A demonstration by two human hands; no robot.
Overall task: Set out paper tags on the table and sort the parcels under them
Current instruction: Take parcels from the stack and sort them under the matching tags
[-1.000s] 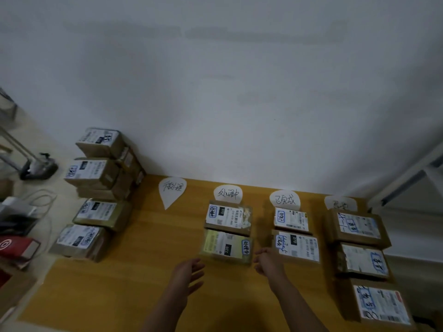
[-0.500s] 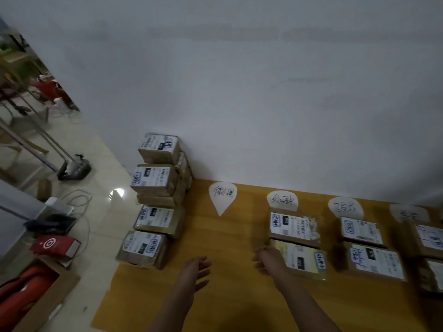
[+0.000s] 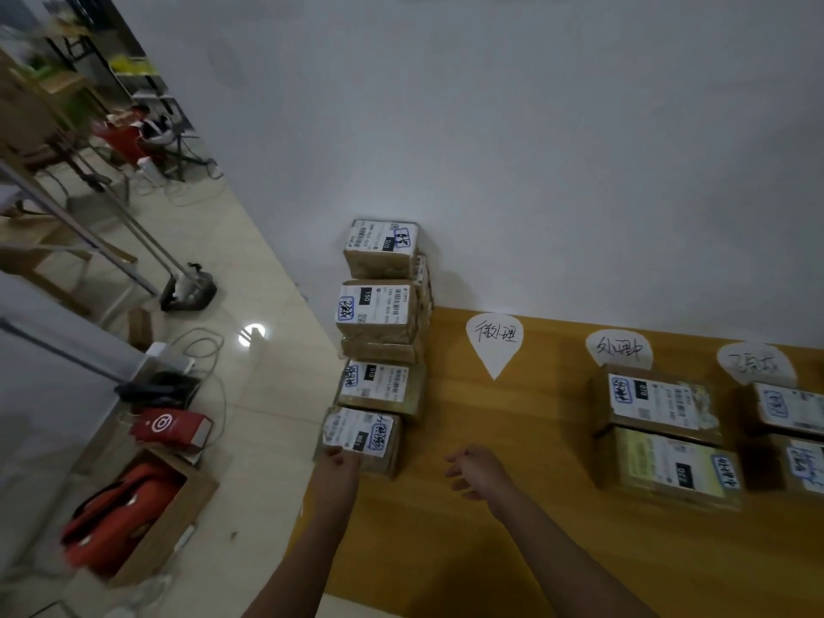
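Left hand (image 3: pixel 339 461) now against nearest unsorted parcel (image 3: pixel 361 437); right hand (image 3: pixel 479 472) loosely open, fingers apart, over table (image 3: pixel 490 528).

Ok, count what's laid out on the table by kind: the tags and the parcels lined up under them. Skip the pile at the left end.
Paper tags: 3
Parcels under tags: 4 (none under the left tag, 2 under the middle, 2 under the right, cut by the frame edge)
Total: 7
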